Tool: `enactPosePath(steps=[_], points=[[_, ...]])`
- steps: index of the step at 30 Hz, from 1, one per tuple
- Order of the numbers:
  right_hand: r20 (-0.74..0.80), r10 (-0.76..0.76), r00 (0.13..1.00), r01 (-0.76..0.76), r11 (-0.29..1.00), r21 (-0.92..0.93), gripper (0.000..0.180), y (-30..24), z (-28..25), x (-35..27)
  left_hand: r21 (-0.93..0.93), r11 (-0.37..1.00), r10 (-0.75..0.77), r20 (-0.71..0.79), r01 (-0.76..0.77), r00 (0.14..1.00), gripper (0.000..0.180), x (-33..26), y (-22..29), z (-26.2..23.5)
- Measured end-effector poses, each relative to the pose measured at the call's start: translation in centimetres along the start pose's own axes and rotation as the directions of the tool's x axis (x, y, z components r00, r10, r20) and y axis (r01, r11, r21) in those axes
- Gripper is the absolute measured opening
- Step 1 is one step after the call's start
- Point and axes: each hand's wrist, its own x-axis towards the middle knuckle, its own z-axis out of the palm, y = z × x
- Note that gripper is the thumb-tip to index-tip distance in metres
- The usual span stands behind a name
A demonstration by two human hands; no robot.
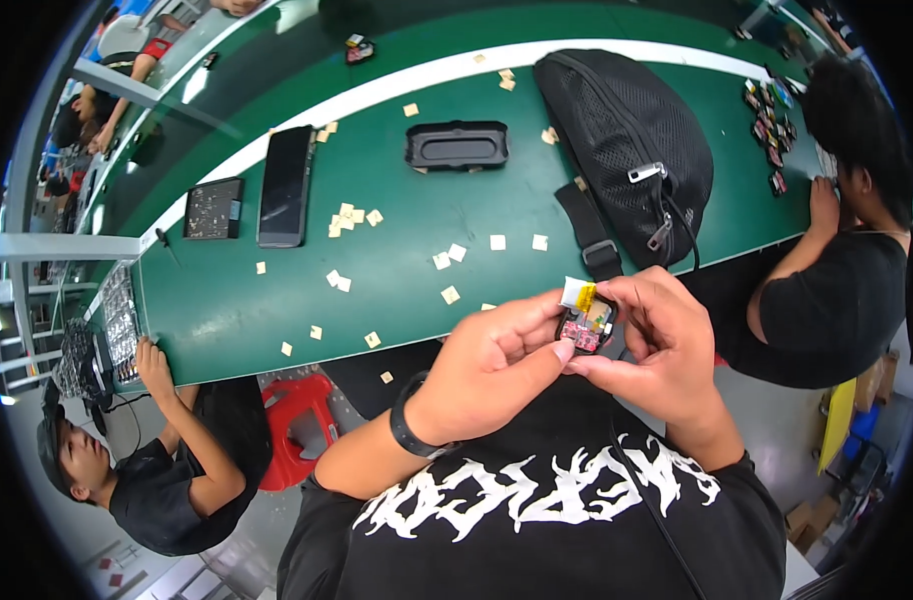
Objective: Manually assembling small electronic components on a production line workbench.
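Observation:
Between my two hands, just off the table's near edge, is a small opened electronic device (599, 318) in a black rounded casing. A red circuit board (580, 336) shows inside it. From its top left sticks up a silver battery-like pouch (574, 291) with yellow tape. My left hand (502, 350) grips the left side of the casing, its thumb at the red board. My right hand (667, 335) holds the right side with curled fingers and the thumb below. The casing's underside is hidden.
On the green table (377, 280) lie many small cream squares (347, 215), a black phone (286, 187), a black tray (457, 146), a screw box (214, 208) and a black bag (637, 150). People sit left (157, 470) and right (837, 270). A red stool (297, 430) stands at left.

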Motion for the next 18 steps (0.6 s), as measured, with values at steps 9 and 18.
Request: enactPosePath(steps=[9,18], points=[[0.042,-0.135,0.99,0.138,0.986,-0.091,0.059,-0.6,-0.9,0.8,0.015,1.0,0.02,0.114,-0.022,0.993,0.045,0.3,0.4,-0.8],[0.044,-0.203,0.978,0.207,0.966,-0.156,0.058,0.0,-1.6,0.8,0.116,0.991,-0.064,-0.01,0.065,0.998,0.039,0.9,0.2,-0.2]])
